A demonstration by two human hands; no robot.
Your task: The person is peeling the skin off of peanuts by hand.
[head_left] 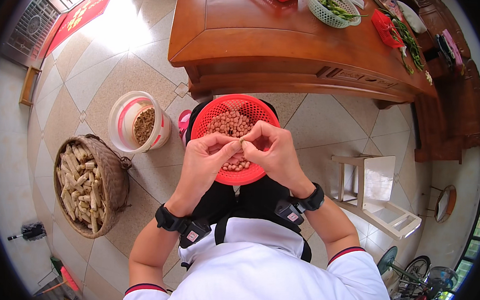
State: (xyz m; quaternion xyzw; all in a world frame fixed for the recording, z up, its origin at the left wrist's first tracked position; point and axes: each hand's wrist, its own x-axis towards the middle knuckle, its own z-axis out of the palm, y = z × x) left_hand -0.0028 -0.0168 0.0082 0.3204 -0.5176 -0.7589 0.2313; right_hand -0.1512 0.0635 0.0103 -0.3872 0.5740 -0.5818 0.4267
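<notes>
A red plastic basket (237, 178) rests on my lap, holding many pinkish-brown shelled peanuts (230, 123). Above it, my left hand (213, 155) and my right hand (273, 151) meet with thumbs and forefingers pinched together. Between the fingertips is a small tan peanut (241, 141), mostly covered, so whether its shell is whole or split cannot be told. Both hands are closed at the fingertips. To the left on the floor stands a white bucket (161, 130) with brown peanut shells (143, 126) inside.
A woven basket (118, 189) of bare corn cobs (79, 187) sits left of me. Ahead is a wooden table (246, 46) bearing a white colander (325, 9) of green vegetables and a red basket (386, 29). A white stool (376, 183) lies tipped on the right, near a motorbike (418, 293).
</notes>
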